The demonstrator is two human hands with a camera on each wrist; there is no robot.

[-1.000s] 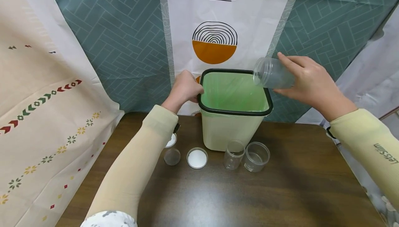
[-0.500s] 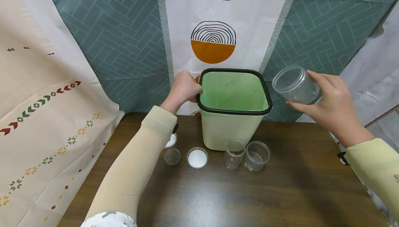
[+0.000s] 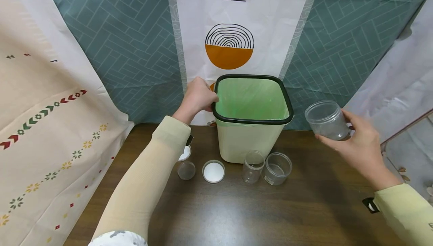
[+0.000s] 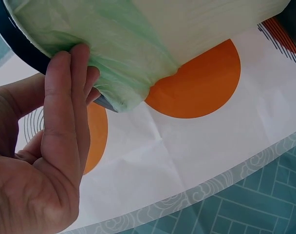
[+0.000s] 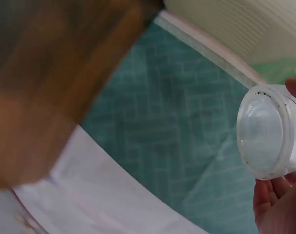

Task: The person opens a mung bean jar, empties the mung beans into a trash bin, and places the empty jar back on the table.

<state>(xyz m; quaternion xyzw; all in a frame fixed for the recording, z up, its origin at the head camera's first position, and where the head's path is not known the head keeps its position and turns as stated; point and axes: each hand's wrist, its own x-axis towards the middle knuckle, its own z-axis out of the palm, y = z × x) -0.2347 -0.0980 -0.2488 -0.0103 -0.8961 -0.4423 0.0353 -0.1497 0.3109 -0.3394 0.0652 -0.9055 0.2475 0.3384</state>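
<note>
A cream trash bin [image 3: 248,142] with a black rim and a green bag lining [image 3: 252,99] stands at the back of the table. My left hand [image 3: 199,95] grips the rim at its left side. In the left wrist view, the fingers [image 4: 63,107] lie over the bag's folded edge, thumb on the rim's other side. To the bin's right, my right hand [image 3: 363,144] holds a clear plastic jar [image 3: 326,122] in the air, its mouth tilted up. The jar's base [image 5: 262,131] shows in the right wrist view; nothing is visible inside it.
In front of the bin stand a narrow clear jar [image 3: 252,171] and a wider, shorter one [image 3: 278,169]. Left of them lie a round lid with a white face [image 3: 214,172], a clear disc [image 3: 186,171] and another white piece [image 3: 185,153], partly behind my sleeve. Patterned cloth [image 3: 135,43] hangs behind.
My right hand has drawn the clear jar away from the bin's mouth, rightward and down, and turned it from tipped sideways to mouth up. My left hand stays on the rim.
</note>
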